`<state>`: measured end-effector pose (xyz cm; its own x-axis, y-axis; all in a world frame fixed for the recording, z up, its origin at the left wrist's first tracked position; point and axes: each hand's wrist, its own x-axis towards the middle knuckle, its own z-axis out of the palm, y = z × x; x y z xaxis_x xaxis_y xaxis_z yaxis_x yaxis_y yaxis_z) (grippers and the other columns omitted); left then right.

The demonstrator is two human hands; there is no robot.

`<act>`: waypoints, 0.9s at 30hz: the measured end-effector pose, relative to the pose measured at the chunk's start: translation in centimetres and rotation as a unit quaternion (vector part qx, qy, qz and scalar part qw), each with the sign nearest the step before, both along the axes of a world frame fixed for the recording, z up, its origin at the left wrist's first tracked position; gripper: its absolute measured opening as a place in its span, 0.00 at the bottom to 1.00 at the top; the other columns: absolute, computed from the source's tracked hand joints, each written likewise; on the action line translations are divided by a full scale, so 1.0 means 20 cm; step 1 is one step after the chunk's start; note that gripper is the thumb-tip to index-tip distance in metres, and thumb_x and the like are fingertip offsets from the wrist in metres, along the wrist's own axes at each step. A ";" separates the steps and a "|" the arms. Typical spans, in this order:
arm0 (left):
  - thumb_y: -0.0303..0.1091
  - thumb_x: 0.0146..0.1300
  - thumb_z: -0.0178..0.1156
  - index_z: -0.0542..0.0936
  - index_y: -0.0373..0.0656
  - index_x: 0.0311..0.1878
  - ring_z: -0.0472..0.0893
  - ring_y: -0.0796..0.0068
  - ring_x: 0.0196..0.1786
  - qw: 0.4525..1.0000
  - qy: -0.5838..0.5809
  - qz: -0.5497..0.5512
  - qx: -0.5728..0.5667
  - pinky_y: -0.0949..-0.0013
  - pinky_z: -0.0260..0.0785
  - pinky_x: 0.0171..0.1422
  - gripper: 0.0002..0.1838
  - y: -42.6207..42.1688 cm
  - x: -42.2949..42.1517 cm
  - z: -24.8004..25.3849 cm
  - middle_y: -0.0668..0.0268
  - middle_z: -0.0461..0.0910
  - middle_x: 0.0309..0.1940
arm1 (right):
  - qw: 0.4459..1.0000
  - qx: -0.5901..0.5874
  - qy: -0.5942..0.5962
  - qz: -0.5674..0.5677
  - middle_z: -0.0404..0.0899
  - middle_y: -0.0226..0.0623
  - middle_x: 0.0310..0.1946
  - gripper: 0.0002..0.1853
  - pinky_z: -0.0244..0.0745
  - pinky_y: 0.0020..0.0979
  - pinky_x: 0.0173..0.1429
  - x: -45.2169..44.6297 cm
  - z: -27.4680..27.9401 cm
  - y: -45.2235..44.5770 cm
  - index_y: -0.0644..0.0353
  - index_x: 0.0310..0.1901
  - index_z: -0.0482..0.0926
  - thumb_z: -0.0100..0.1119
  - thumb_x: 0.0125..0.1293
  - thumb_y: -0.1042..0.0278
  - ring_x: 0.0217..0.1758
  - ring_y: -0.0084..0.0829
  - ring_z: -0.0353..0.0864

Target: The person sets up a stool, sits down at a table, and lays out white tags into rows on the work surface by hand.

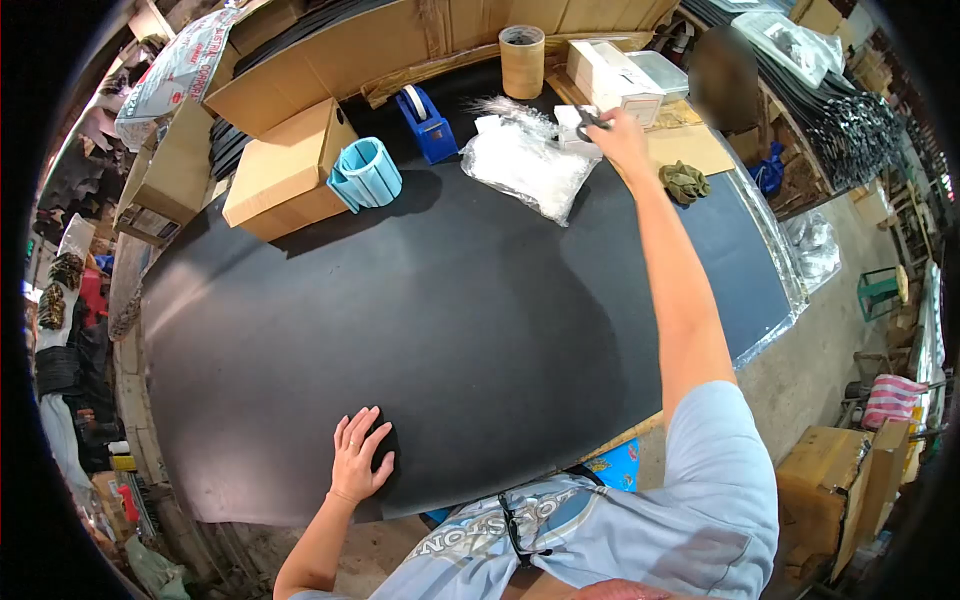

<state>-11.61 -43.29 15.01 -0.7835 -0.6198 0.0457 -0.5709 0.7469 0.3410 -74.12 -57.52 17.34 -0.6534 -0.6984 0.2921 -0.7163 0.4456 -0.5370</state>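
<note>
The black scissors [591, 122], as they appear to be, are at the fingertips of your right hand [624, 138], just to its left and over a small white box [572, 142]. Your fingers cover part of them, so their long axis can't be told. Your right hand is much the nearer, its arm stretched nearly straight ahead, fingers curled down; whether they grip or only touch can't be told. A clear bag [530, 172] lies left of that hand. Your left hand [359, 456], well apart and closer to you, rests palm down on the black tabletop [420, 320], fingers loosely spread, holding nothing.
</note>
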 end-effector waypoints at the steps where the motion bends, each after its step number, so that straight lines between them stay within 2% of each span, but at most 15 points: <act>1: 0.34 0.53 0.64 0.74 0.48 0.60 0.63 0.56 0.72 1.000 -0.001 0.000 -0.001 0.47 0.50 0.75 0.27 0.00 0.00 0.00 0.60 0.66 0.68 | 0.999 -0.033 -0.014 0.031 0.84 0.50 0.36 0.24 0.75 0.41 0.48 -0.02 0.02 0.11 0.61 0.45 0.81 0.66 0.51 0.52 0.43 0.42 0.84; 4: 0.34 0.53 0.64 0.73 0.48 0.60 0.63 0.56 0.71 1.000 -0.003 -0.003 0.000 0.47 0.50 0.75 0.27 0.00 0.00 -0.01 0.60 0.65 0.68 | 0.994 -0.084 -0.026 0.064 0.83 0.43 0.29 0.20 0.73 0.41 0.46 -0.15 0.00 0.49 0.58 0.47 0.79 0.65 0.56 0.57 0.34 0.40 0.82; 5: 0.34 0.53 0.64 0.73 0.47 0.60 0.63 0.56 0.71 1.000 -0.005 -0.001 -0.003 0.47 0.49 0.75 0.27 0.00 0.01 -0.01 0.59 0.65 0.68 | 0.997 -0.068 0.016 0.043 0.81 0.40 0.25 0.17 0.71 0.39 0.49 -0.08 0.10 0.64 0.55 0.49 0.78 0.65 0.58 0.62 0.31 0.39 0.81; 6: 0.34 0.53 0.63 0.73 0.47 0.60 0.63 0.56 0.71 1.000 -0.007 -0.003 -0.002 0.47 0.49 0.75 0.27 0.00 0.00 0.00 0.59 0.65 0.69 | 0.989 -0.053 0.128 0.047 0.81 0.40 0.27 0.17 0.69 0.39 0.50 -0.20 0.01 0.74 0.53 0.49 0.78 0.65 0.58 0.63 0.34 0.40 0.79; 9: 0.32 0.53 0.62 0.73 0.45 0.59 0.62 0.51 0.72 1.000 -0.005 -0.005 0.010 0.44 0.48 0.75 0.26 0.00 0.00 0.00 0.56 0.65 0.68 | 0.990 -0.007 0.140 0.016 0.81 0.41 0.31 0.18 0.68 0.42 0.49 -0.33 -0.09 0.99 0.51 0.51 0.77 0.65 0.58 0.62 0.40 0.42 0.75; 11: 0.32 0.53 0.61 0.73 0.45 0.59 0.62 0.51 0.72 1.000 -0.004 -0.007 0.007 0.43 0.48 0.75 0.27 0.00 0.00 -0.01 0.56 0.65 0.68 | 0.975 0.010 0.221 0.014 0.73 0.36 0.26 0.19 0.68 0.39 0.44 -0.38 -0.17 1.05 0.52 0.50 0.77 0.66 0.56 0.69 0.38 0.39 0.71; 12: 0.32 0.53 0.61 0.72 0.45 0.59 0.62 0.51 0.72 1.000 -0.003 -0.008 0.007 0.44 0.48 0.75 0.27 -0.01 0.00 0.00 0.56 0.65 0.68 | 0.978 0.053 0.203 -0.010 0.76 0.37 0.31 0.18 0.68 0.43 0.49 -0.37 -0.18 1.05 0.52 0.50 0.77 0.65 0.57 0.68 0.43 0.42 0.73; 13: 0.32 0.53 0.61 0.72 0.45 0.59 0.62 0.51 0.72 1.000 -0.003 -0.007 0.008 0.44 0.48 0.75 0.27 0.00 0.00 0.00 0.56 0.65 0.68 | 0.978 0.054 0.202 -0.008 0.76 0.37 0.31 0.18 0.68 0.43 0.49 -0.37 -0.20 1.04 0.52 0.50 0.77 0.65 0.57 0.68 0.43 0.42 0.73; 15: 0.32 0.54 0.61 0.72 0.45 0.59 0.62 0.51 0.72 1.000 -0.004 -0.006 0.008 0.44 0.48 0.75 0.27 0.00 0.00 0.00 0.56 0.65 0.68 | 0.955 0.057 0.277 -0.089 0.79 0.40 0.40 0.17 0.65 0.47 0.55 -0.33 -0.25 0.95 0.51 0.50 0.76 0.62 0.58 0.68 0.51 0.45 0.73; 16: 0.32 0.54 0.61 0.72 0.45 0.59 0.62 0.51 0.72 1.000 -0.004 -0.007 0.007 0.44 0.48 0.75 0.27 0.00 0.00 0.00 0.56 0.65 0.68 | 0.960 0.037 0.271 -0.067 0.78 0.41 0.45 0.17 0.64 0.50 0.58 -0.26 -0.19 0.88 0.53 0.49 0.77 0.61 0.57 0.70 0.55 0.45 0.73; 17: 0.32 0.54 0.61 0.72 0.45 0.59 0.62 0.51 0.72 1.000 -0.006 -0.005 0.007 0.44 0.48 0.75 0.27 -0.01 0.01 -0.01 0.56 0.65 0.68 | 0.960 0.037 0.269 -0.064 0.78 0.41 0.45 0.17 0.64 0.50 0.58 -0.21 -0.15 0.81 0.53 0.49 0.77 0.61 0.57 0.70 0.55 0.45 0.73; 22: 0.35 0.53 0.64 0.74 0.48 0.59 0.63 0.56 0.71 1.000 -0.007 -0.001 -0.005 0.47 0.49 0.75 0.27 0.00 0.01 -0.01 0.60 0.65 0.68 | 0.973 0.009 0.226 0.045 0.77 0.43 0.48 0.15 0.65 0.48 0.61 -0.05 -0.07 0.41 0.57 0.47 0.80 0.62 0.56 0.70 0.57 0.45 0.73; 24: 0.35 0.53 0.64 0.74 0.48 0.59 0.63 0.56 0.71 1.000 -0.006 0.002 -0.005 0.47 0.49 0.75 0.27 0.00 0.01 -0.01 0.60 0.66 0.68 | 0.972 -0.086 0.084 0.201 0.76 0.45 0.49 0.16 0.67 0.44 0.62 -0.03 -0.09 0.26 0.58 0.48 0.80 0.63 0.56 0.73 0.58 0.47 0.72; 25: 0.35 0.53 0.64 0.74 0.48 0.59 0.63 0.56 0.71 1.000 -0.005 0.002 -0.004 0.47 0.49 0.75 0.27 -0.01 0.01 0.00 0.60 0.66 0.68 | 0.972 -0.087 0.083 0.202 0.76 0.45 0.49 0.16 0.67 0.44 0.62 -0.01 -0.08 0.21 0.58 0.48 0.80 0.63 0.56 0.73 0.58 0.47 0.72; 27: 0.35 0.53 0.64 0.74 0.48 0.59 0.63 0.57 0.71 1.000 -0.004 0.002 -0.004 0.47 0.50 0.75 0.27 -0.01 0.01 -0.01 0.60 0.66 0.68 | 0.960 -0.071 0.168 0.214 0.75 0.46 0.49 0.19 0.68 0.41 0.61 0.02 -0.07 0.13 0.57 0.51 0.80 0.64 0.56 0.75 0.57 0.48 0.72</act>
<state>-11.46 -43.46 14.79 -0.7808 -0.6232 0.0448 -0.5773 0.7470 0.3297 -73.80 -54.91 16.00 -0.1675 -0.8198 0.5476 -0.9606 0.0108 -0.2776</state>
